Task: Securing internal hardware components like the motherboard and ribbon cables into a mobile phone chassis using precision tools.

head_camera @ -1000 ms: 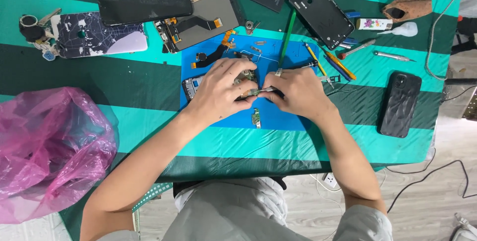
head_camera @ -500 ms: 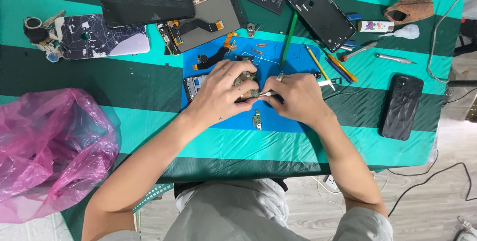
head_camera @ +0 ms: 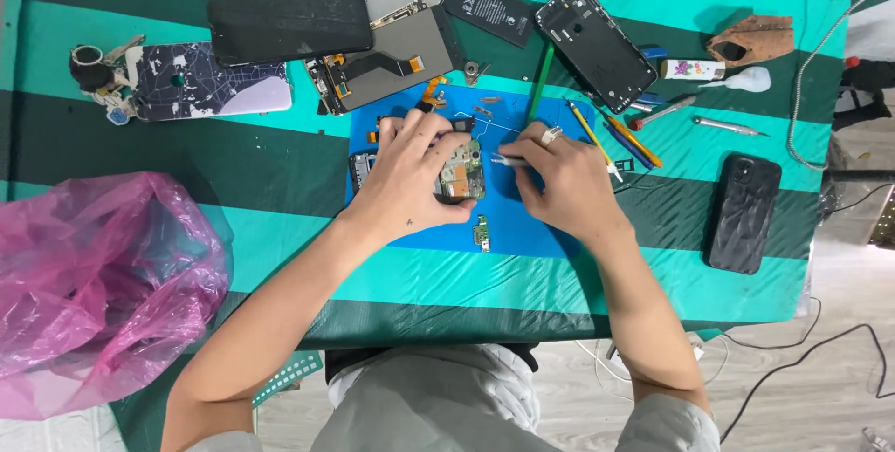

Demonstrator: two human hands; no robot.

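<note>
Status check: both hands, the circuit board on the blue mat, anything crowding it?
Left hand pinning circuit board on blue mat. Right hand holding tweezers, tips at board's edge. Small loose board piece lies just below, apart.

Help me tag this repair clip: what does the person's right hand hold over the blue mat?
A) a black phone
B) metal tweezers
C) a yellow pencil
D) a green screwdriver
B: the right hand pinches slim metal tweezers, tips pointing toward the small circuit board that the left hand steadies on the blue mat.
</note>
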